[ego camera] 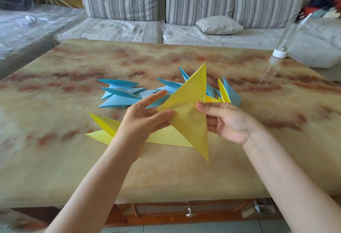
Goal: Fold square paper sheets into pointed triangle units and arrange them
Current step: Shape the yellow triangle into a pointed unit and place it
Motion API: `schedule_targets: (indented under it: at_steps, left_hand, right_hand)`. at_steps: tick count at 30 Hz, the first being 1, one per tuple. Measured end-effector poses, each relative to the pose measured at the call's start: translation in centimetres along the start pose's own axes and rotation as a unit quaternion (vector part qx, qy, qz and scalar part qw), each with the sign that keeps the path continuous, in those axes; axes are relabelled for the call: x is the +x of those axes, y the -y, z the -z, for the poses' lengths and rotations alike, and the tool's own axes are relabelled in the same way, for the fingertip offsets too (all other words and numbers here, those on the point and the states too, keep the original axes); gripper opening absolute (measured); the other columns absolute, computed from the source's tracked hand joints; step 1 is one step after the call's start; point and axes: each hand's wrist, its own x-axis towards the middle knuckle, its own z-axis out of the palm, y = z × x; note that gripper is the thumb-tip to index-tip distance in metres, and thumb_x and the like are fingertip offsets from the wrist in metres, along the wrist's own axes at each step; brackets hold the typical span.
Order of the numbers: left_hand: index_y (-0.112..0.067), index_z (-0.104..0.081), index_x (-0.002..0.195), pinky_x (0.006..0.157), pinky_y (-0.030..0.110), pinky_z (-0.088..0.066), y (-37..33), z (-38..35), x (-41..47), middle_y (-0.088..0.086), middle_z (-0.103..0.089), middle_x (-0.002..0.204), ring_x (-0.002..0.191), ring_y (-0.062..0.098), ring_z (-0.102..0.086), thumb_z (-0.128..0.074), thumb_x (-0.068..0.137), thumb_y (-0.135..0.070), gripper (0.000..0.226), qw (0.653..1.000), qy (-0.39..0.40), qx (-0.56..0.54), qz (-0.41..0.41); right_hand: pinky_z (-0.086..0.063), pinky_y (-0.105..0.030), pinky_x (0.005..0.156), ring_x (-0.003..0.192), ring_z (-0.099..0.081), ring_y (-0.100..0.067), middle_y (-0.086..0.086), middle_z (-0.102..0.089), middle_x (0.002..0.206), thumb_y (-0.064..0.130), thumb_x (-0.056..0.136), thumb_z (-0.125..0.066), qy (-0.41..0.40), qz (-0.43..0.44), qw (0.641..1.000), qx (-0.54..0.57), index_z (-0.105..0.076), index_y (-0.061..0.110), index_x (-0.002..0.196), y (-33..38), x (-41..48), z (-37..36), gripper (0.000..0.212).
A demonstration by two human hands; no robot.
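A yellow paper sheet folded into a large triangle is held up above the table between both hands. My left hand pinches its left corner with thumb and fingers. My right hand grips its right edge, thumb on top. Flat on the table beneath lie yellow sheets with a folded yellow pointed unit at the left. Behind them sits a cluster of several blue pointed units, and to the right stand a yellow unit and a blue unit.
The marbled table has a drawer with a metal knob under its front edge. An upside-down clear bottle with a white cap stands at the far right. A grey striped sofa lies behind.
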Motion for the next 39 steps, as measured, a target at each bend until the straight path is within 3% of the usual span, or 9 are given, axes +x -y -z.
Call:
schedule_targets:
  at_steps: [8, 17, 23, 25, 29, 30, 34, 36, 39]
  left_hand:
    - [-0.021, -0.059, 0.121, 0.076, 0.020, -0.056, 0.2, 0.1, -0.1, 0.006, -0.075, 0.088, 0.082, 0.013, -0.071, -0.062, 0.085, 0.001, 0.043, 0.999, -0.042, 0.002, -0.007]
    - [-0.013, -0.060, 0.123, 0.070, 0.019, -0.056, 0.5, 0.0, 0.2, 0.008, -0.072, 0.090, 0.077, 0.013, -0.069, -0.063, 0.082, 0.002, 0.044, 0.997, -0.044, -0.059, 0.039]
    - [-0.024, -0.056, 0.128, 0.088, 0.019, -0.053, -0.2, 0.6, 0.1, -0.009, -0.073, 0.102, 0.095, 0.004, -0.068, -0.074, 0.075, -0.018, 0.057, 0.990, -0.029, 0.137, -0.014]
    - [-0.030, -0.053, 0.130, 0.100, 0.020, -0.043, -0.6, 0.6, 0.0, -0.015, -0.063, 0.121, 0.115, -0.001, -0.056, -0.076, 0.071, -0.034, 0.064, 0.948, -0.075, 0.281, -0.132]
    - [-0.013, -0.051, 0.133, 0.111, 0.017, -0.022, -1.6, 0.2, 0.0, -0.005, -0.050, 0.134, 0.131, 0.017, -0.037, -0.067, 0.078, -0.045, 0.066, 0.753, -0.084, 0.527, -0.385]
    - [-0.009, -0.048, 0.136, 0.111, 0.015, -0.020, -1.8, 0.1, -0.2, -0.001, -0.048, 0.136, 0.132, 0.018, -0.034, -0.065, 0.077, -0.048, 0.073, 0.741, -0.094, 0.536, -0.394]
    - [-0.013, -0.039, 0.143, 0.105, 0.003, -0.015, -2.3, 0.2, -0.5, -0.011, -0.044, 0.136, 0.131, 0.009, -0.027, -0.071, 0.070, -0.048, 0.087, 0.797, -0.111, 0.496, -0.327]
    - [-0.018, -0.052, 0.132, 0.106, 0.004, -0.012, -2.5, 0.7, -0.3, -0.020, -0.049, 0.126, 0.128, 0.011, -0.033, -0.071, 0.073, -0.046, 0.068, 0.775, -0.089, 0.521, -0.346]
    - [-0.026, -0.072, 0.099, 0.117, 0.029, -0.011, -2.2, 0.8, 0.5, -0.011, -0.069, 0.102, 0.114, 0.014, -0.053, -0.057, 0.078, -0.052, 0.037, 0.723, -0.006, 0.597, -0.349]
  right_hand:
    - [-0.059, -0.027, 0.062, 0.066, -0.071, -0.018, -0.009, -0.074, 0.083, 0.020, 0.070, -0.067, 0.024, -0.001, 1.000, 0.009, -0.074, 0.010, 0.082, -0.1, -0.3, 0.3, 0.018]
    - [-0.055, -0.021, 0.058, 0.056, -0.067, -0.013, -0.004, -0.073, 0.074, 0.019, 0.062, -0.072, -0.048, 0.033, 0.998, -0.033, -0.071, 0.007, 0.084, 0.2, -0.4, -0.1, 0.025]
    - [-0.048, -0.016, 0.052, 0.052, -0.062, -0.008, 0.001, -0.069, 0.063, 0.006, 0.079, -0.072, -0.076, 0.094, 0.976, -0.182, -0.070, 0.005, 0.077, 1.0, -1.1, -0.2, 0.003]
    - [-0.049, -0.017, 0.053, 0.052, -0.061, -0.008, 0.003, -0.069, 0.062, 0.004, 0.081, -0.071, -0.058, 0.102, 0.966, -0.230, -0.071, 0.000, 0.079, 1.2, -1.4, -0.7, 0.004]
    - [-0.053, -0.021, 0.061, 0.059, -0.063, -0.009, 0.001, -0.071, 0.064, 0.003, 0.080, -0.072, -0.018, 0.118, 0.936, -0.332, -0.072, 0.012, 0.070, 1.3, -1.7, -2.1, 0.014]
    - [-0.052, -0.019, 0.059, 0.058, -0.061, -0.008, 0.002, -0.069, 0.063, 0.003, 0.080, -0.073, -0.013, 0.121, 0.934, -0.337, -0.071, 0.015, 0.068, 1.3, -1.7, -2.2, 0.017]
    - [-0.049, -0.016, 0.056, 0.055, -0.057, -0.007, 0.002, -0.066, 0.061, 0.004, 0.080, -0.073, -0.009, 0.102, 0.939, -0.328, -0.070, 0.012, 0.070, 1.8, -1.8, -1.9, 0.013]
    - [-0.049, -0.020, 0.059, 0.055, -0.056, -0.009, 0.001, -0.065, 0.061, 0.007, 0.080, -0.074, -0.006, 0.095, 0.921, -0.377, -0.071, 0.012, 0.071, 1.5, -1.7, -1.8, 0.011]
    - [-0.047, -0.025, 0.060, 0.056, -0.053, -0.010, -0.001, -0.063, 0.061, 0.010, 0.081, -0.074, 0.001, 0.090, 0.895, -0.436, -0.072, 0.009, 0.072, 1.0, -1.5, -2.2, 0.009]
